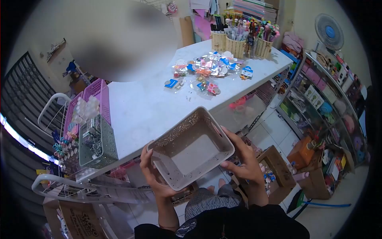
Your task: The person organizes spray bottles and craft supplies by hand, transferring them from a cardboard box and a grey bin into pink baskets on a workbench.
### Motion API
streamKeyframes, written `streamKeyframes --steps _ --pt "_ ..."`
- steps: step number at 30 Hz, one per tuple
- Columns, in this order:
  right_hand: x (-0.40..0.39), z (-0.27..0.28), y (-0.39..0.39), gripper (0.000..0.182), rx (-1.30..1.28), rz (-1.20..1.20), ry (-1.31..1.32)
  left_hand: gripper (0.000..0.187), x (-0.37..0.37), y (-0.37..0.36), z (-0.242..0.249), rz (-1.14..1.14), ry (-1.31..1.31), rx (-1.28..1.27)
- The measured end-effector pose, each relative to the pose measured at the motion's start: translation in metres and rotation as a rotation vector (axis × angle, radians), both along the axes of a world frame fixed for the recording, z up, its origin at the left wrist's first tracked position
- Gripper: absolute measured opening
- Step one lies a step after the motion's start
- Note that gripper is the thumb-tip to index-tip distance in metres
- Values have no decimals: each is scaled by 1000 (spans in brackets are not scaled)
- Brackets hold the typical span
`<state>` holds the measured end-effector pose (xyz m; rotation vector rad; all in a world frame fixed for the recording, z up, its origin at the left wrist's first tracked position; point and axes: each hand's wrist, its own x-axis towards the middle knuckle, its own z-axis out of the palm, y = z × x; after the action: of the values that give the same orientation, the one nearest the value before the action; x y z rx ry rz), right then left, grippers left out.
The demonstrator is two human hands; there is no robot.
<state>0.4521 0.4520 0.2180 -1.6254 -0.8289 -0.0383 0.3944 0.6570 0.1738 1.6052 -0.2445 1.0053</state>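
Note:
A grey plastic basket (191, 153) with patterned, perforated sides is held in front of my body, tilted so its bare inside faces up. My left hand (153, 175) grips its left end, with the fingers round the wall. On the right end, my right hand (244, 163) is closed, its thumb at the near corner and its fingers behind the wall. Beyond the basket, on the white table (137, 115), lies a pile of small clear packets (211, 65) with blue and pink pieces.
Woven baskets of pens (235, 47) stand at the table's back. A purple basket (104, 99) and a green-grey basket (99, 159) are at the left edge. To the right are a glass shelf (314, 103) and cardboard boxes (284, 175); a white rail (71, 191) is at lower left.

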Motion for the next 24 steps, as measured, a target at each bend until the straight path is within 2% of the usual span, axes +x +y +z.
streamKeyframes --steps 5,9,12,16,18,21,24 --pt "9 -16 -14 62 162 120 182 102 -3 -15 5 60 5 86" --pt "5 -38 -46 55 157 122 280 100 0 -39 -29 -181 -83 53" --pt "-2 -59 -72 54 194 112 584 96 4 -57 -46 -229 85 46" --pt "1 -103 -101 54 219 -106 698 98 26 -83 -72 -277 286 90" --pt "13 -118 -112 56 299 -170 704 100 38 -97 -92 -230 473 97" --pt "32 -116 -124 59 365 -200 693 100 58 -113 -87 -255 412 147" --pt "45 -106 -134 58 334 -129 639 97 63 -120 -71 -202 392 183"
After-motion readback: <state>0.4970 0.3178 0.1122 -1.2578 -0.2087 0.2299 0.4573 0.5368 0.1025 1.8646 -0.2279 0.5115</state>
